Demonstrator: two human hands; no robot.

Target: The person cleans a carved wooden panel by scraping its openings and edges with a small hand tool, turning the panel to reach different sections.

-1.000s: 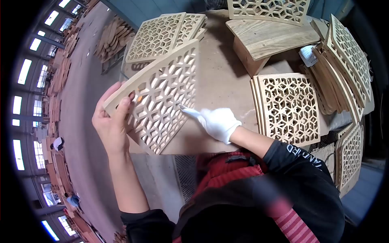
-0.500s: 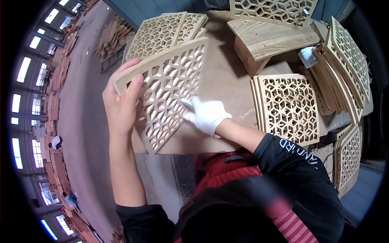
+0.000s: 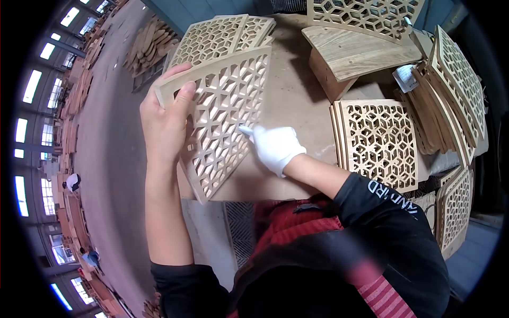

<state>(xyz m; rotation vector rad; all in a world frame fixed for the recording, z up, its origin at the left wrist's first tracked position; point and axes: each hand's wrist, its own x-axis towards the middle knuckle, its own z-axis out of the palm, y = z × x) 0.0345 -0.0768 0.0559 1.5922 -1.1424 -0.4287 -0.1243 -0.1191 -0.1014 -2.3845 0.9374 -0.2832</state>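
Note:
My bare left hand grips the upper left corner of a wooden lattice panel, with the thumb on its front face. The panel is held up at a tilt over the worktable. In front of it, my right hand wears a white glove and is closed round a small, pale, narrow tool. The tool's tip is at the middle of the lattice, by its openings. Most of the tool is hidden in the glove, so I cannot tell its kind.
Lattice panels are stacked at the table's back left and right. A small wooden stand has another panel behind it. More curved panels lean at the far right. Two people are distant at the left.
My left hand and the held panel have moved right and slightly up, and the panel has turned to a steeper angle. My gloved hand has shifted its tool tip up a little across the lattice.

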